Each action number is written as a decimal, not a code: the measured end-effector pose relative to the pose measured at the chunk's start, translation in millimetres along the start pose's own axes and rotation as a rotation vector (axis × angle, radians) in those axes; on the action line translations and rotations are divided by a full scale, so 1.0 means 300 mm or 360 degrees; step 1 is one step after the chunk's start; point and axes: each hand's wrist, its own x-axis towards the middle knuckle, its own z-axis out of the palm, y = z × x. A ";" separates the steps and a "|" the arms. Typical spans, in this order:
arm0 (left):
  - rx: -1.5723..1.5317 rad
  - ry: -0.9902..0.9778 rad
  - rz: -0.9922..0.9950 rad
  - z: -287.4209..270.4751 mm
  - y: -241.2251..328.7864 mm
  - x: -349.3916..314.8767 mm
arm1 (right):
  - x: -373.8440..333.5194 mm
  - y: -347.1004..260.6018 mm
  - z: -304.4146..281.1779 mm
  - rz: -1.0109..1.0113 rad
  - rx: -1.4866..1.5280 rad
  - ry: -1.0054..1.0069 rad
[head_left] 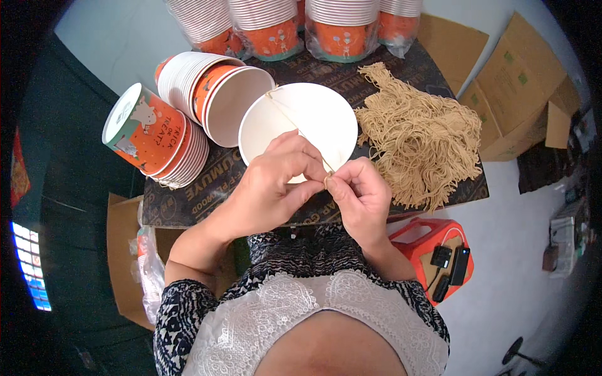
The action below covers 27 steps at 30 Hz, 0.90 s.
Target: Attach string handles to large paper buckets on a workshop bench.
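A white-lined paper bucket (pixel 323 116) stands at the middle of the dark table, with its open mouth facing up. A thin tan cord (pixel 287 114) runs from its far-left rim across the opening to my fingers at the near rim. My left hand (pixel 269 182) has thumb and forefinger pinched on the cord. Close against it, my right hand (pixel 359 195) pinches the same cord by a small loop or knot. The fingers partly hide the near rim, so I cannot tell whether the cord passes through it there.
Loose tan cords (pixel 417 141) lie heaped at the table's right. Nested orange paper buckets (pixel 182 78) lie on their side at left, beside an upside-down stack (pixel 160 135). Bagged bucket stacks (pixel 342 41) line the back. A red stool (pixel 411 241) holds black devices; cardboard boxes (pixel 511 94) stand right.
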 end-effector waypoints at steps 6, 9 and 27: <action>-0.0316 -0.0357 -0.0286 -0.044 -0.011 0.056 | -0.007 0.009 -0.007 0.0129 0.0109 -0.0022; -0.0427 -0.0436 -0.0281 -0.046 -0.032 0.067 | -0.005 -0.005 -0.007 0.0249 0.0338 -0.0084; -0.0267 -0.0392 -0.0444 -0.042 -0.016 0.049 | 0.017 -0.053 -0.122 -0.0588 -0.0764 -0.0165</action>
